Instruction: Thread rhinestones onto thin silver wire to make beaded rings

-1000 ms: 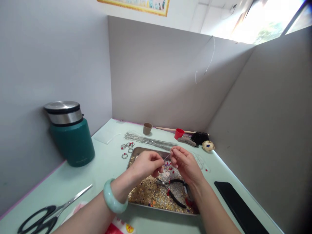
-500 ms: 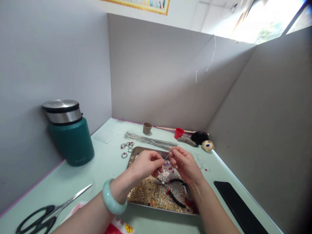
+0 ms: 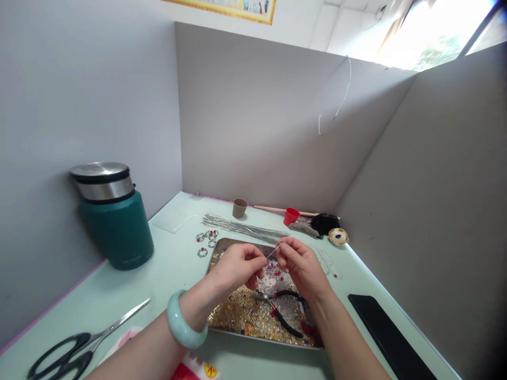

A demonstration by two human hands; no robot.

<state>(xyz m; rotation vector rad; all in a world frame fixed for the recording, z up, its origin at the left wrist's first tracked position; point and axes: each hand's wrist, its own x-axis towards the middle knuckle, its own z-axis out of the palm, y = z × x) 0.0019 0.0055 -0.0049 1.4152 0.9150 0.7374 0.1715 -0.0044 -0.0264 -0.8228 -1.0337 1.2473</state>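
Note:
Over a metal tray (image 3: 265, 338), my left hand (image 3: 242, 263) pinches one end of a thin, pale wire (image 3: 272, 253). My right hand (image 3: 300, 265) grips the wire's other end between thumb and fingertips, so it runs taut and slanted between the hands. Too small to make out is whatever may sit at the right fingertips. Gold and silver beads (image 3: 233, 314) fill the tray, with some red ones among them. Pliers with black handles (image 3: 283, 311) lie on the beads below my hands, partly behind my right wrist.
Behind the tray lie a bundle of wires (image 3: 241, 227), several small beaded rings (image 3: 208, 238), a brown cup (image 3: 240, 208) and a red cup (image 3: 291, 216). Scissors (image 3: 91, 343) and a green flask (image 3: 114, 227) are at left, a black flat case (image 3: 388, 332) at right. Grey partitions (image 3: 257, 116) enclose the table.
Almost nothing differs. Both hands keep their pinch on the wire over the tray, with only a tiny shift of the fingers; the view has moved very slightly.

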